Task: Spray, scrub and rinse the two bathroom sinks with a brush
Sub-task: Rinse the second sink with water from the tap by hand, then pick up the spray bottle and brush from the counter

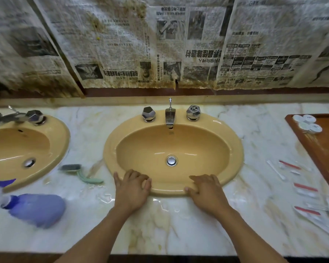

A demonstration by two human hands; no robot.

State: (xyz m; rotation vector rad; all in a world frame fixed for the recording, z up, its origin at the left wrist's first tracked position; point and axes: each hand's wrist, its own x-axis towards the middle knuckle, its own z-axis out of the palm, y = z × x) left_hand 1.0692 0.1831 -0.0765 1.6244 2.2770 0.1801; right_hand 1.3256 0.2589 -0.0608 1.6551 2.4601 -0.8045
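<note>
Two tan oval sinks are set in a marble counter: the right sink [234,149] straight ahead, the left sink [59,141] partly cut off at the left edge. My left hand [130,186] and my right hand [205,188] rest flat on the right sink's near rim, holding nothing. A green-handled brush [78,171] with dark bristles lies on the counter between the sinks. A purple spray bottle [36,207] lies on its side at the front left. Chrome tap [169,116] and two knobs stand behind the right basin.
The marble counter [171,221] looks wet near the right sink. A wooden tray [315,145] with small white containers sits at the right. Several wrapped toiletry packets [304,188] lie in front of it. Stained newspaper covers the wall behind.
</note>
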